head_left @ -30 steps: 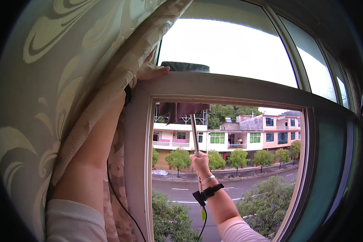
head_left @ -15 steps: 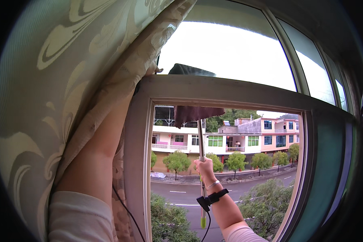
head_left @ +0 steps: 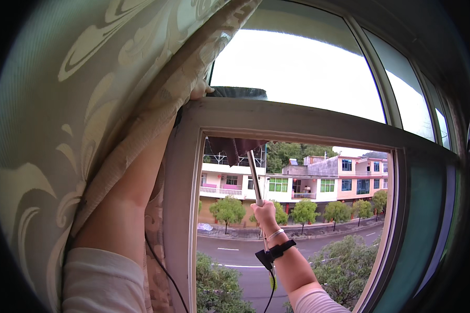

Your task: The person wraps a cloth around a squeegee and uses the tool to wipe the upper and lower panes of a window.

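Beyond the window frame [head_left: 297, 119], grasping in the right hand [head_left: 265, 211] a metal pole [head_left: 255, 176] extending above and below, slanting steeply up-left.

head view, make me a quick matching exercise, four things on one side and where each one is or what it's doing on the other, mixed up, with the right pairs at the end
Things
1. right hand
2. left hand
3. purple-brown cloth
4. black strap

Places and states
A. hanging at the upper end of the silver pole
B. fastened around the right forearm
C. closed around the pole
D. at the upper left of the window frame, partly hidden by the patterned curtain

Right pairs: 1-C, 2-D, 3-A, 4-B
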Motion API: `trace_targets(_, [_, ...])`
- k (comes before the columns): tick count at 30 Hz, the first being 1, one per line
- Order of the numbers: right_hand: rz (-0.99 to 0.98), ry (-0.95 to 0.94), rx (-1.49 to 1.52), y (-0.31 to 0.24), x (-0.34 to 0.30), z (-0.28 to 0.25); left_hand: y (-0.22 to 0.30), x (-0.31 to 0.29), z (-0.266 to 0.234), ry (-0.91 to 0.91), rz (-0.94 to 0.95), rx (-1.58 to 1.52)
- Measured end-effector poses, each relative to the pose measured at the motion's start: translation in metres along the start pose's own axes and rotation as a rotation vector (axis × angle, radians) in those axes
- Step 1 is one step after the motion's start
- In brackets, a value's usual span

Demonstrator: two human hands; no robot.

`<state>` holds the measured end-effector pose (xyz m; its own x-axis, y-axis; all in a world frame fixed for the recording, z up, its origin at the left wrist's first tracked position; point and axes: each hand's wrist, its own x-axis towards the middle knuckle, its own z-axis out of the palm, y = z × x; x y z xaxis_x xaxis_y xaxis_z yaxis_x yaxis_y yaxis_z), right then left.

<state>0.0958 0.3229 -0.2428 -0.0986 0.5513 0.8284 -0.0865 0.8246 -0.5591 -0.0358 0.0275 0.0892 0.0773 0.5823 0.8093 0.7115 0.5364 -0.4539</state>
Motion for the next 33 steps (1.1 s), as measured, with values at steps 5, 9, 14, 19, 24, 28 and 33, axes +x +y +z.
trace_targets(5, [0.173,-0.224,0.369,-0.003,-0.01,0.003,-0.013,0.007,0.02,0.114,-0.035,0.084])
trace_targets(9, [0.24,-0.298,0.613,-0.008,-0.013,0.002,0.023,-0.016,-0.009,0.105,-0.098,-0.091])
trace_targets(14, [0.065,-0.153,0.254,-0.011,-0.01,0.024,0.03,-0.033,-0.022,0.159,-0.266,-0.215])
trace_targets(19, [0.09,-0.195,0.459,-0.001,-0.013,0.019,0.009,-0.022,0.005,0.286,-0.183,-0.098])
trace_targets(24, [0.024,-0.045,0.351,0.012,-0.007,0.007,0.048,-0.035,-0.027,0.154,-0.14,-0.217])
trace_targets(28, [-0.208,0.11,0.018,0.005,-0.002,0.013,0.013,-0.022,-0.007,0.171,-0.199,0.001])
trace_targets(33, [-0.085,0.073,0.166,0.036,0.025,-0.018,0.055,-0.047,-0.045,0.015,-0.169,-0.162])
